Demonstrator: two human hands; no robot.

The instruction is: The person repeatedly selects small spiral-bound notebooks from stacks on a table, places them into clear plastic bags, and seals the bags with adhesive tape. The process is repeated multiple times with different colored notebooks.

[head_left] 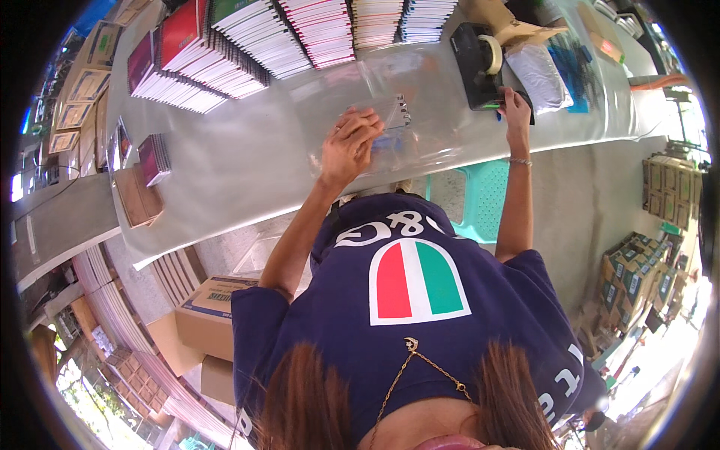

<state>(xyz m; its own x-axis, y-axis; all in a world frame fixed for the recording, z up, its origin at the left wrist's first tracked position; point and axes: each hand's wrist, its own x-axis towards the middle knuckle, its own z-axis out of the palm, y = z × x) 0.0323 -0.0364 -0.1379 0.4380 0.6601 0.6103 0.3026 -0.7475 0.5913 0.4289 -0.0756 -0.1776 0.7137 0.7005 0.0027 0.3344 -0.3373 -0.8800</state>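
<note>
1. The table [247,165], draped in grey, carried rows of stacked books [247,45].
2. A black tape dispenser [480,64] sat at its far side; the right hand [514,105] reached it, fingers curled against its base.
3. The left hand [349,146] pressed flat, fingers spread, on clear plastic sleeves [390,124] mid-table.

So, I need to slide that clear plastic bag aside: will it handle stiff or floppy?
Probably floppy: the clear plastic bag looks thin and wrinkled under the left hand. Likely light, and slippery on the glossy table cover. The right hand is at the tape dispenser.
</note>
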